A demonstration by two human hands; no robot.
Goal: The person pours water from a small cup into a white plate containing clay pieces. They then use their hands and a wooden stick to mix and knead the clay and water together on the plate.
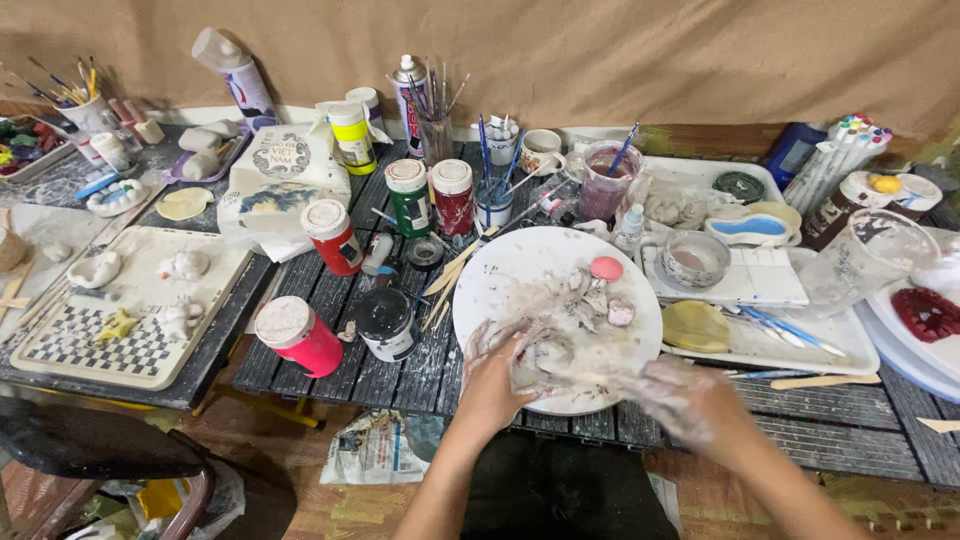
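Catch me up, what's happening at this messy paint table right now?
A person leans over a slatted table crowded with paint jars and brushes. Both hands are smeared with whitish clay or paint. The left hand presses on the near edge of a round white plate, beside a small pale lump. The right hand, blurred, sits at the plate's lower right rim. A pink disc and grey bits lie farther up the plate. A black jar stands just left of it.

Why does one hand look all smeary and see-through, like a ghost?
Head view: the right hand is blurred by motion, so its edges smear over the white plate; the left hand is sharper; the table's edges bow from the wide lens; light is soft and even, with no harsh glare.
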